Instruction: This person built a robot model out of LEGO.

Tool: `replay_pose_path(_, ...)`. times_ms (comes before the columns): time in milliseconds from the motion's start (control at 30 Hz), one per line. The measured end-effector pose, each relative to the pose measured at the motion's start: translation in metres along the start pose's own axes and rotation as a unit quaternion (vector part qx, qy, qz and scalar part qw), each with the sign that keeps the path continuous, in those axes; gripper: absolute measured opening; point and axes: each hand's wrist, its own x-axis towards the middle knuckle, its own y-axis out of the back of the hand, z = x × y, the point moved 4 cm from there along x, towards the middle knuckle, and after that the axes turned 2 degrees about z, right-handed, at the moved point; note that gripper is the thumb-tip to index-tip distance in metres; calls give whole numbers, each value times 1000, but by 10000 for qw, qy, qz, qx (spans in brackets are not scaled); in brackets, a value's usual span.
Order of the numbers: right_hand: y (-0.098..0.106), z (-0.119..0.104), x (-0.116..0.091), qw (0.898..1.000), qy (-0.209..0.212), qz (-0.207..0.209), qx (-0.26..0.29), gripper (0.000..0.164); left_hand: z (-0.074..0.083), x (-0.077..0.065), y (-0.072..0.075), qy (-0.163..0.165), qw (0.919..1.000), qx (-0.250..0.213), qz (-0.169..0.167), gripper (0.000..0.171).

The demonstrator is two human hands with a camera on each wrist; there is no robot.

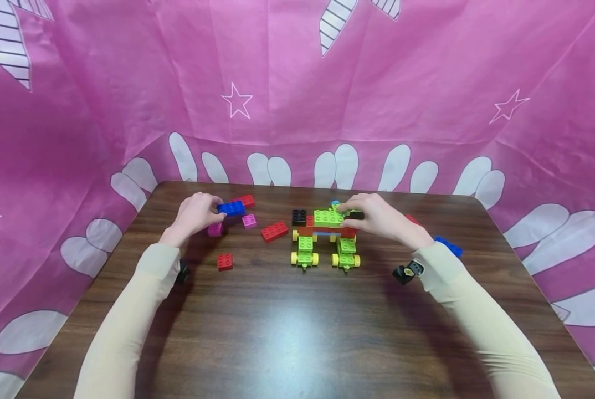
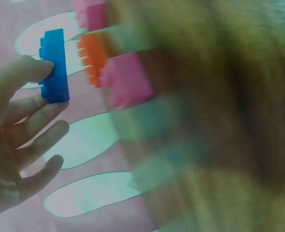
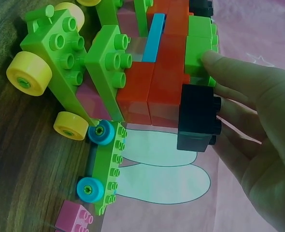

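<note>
My left hand point(image 1: 196, 213) pinches a blue toy brick point(image 1: 232, 208) between thumb and fingers; in the left wrist view this brick point(image 2: 56, 67) stands on end with its studs toward the palm. On the right, a built toy of bricks rests on green wheeled bases point(image 1: 304, 252) with yellow wheels. My right hand point(image 1: 377, 219) grips a light green brick point(image 3: 196, 53) on its top, thumb on the near side and the other fingers partly hidden behind. Beside that brick, a black brick point(image 3: 195, 118) sits on the toy's red bricks point(image 3: 169, 82), close to the fingers.
Red bricks point(image 1: 275, 231) and pink bricks point(image 1: 249, 221) lie around the left hand. A small red brick point(image 1: 225, 261) lies nearer the front. Another blue brick point(image 1: 449, 246) is by the right forearm. A green base with blue wheels point(image 3: 108, 164) stands behind the toy. Pink cloth point(image 1: 297, 83) hangs behind the table.
</note>
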Motion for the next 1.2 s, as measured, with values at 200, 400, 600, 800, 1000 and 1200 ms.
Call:
replay_pose_path(200, 1, 2, -1, 9998, -189, -109, -12, 35, 14, -1, 22, -190, 9997, -72, 111, 39)
replay_pose_path(400, 0, 2, -2, 9997, -204, -131, 52, 36, 29, -1, 37, -360, 9980, -443, 270, 37)
replay_pose_path(600, 0, 1, -2, 9999, -77, -69, 67, 35, 55, 0, 48, -697, 9945, -702, 345, 38)
replay_pose_path(800, 1, 1, -2, 9998, -96, -50, 153, 35, 85, 5, 52, -1102, 9907, -707, 365, 37)
replay_pose_path(1000, 2, 1, -1, 9998, -68, -25, 163, 34, 113, 9, 47, -1392, 9838, -1111, 224, 37)
replay_pose_path(1200, 3, 0, 0, 9999, -66, -39, 93, 35, 138, 10, 39, -1696, 9767, -1311, 97, 33)
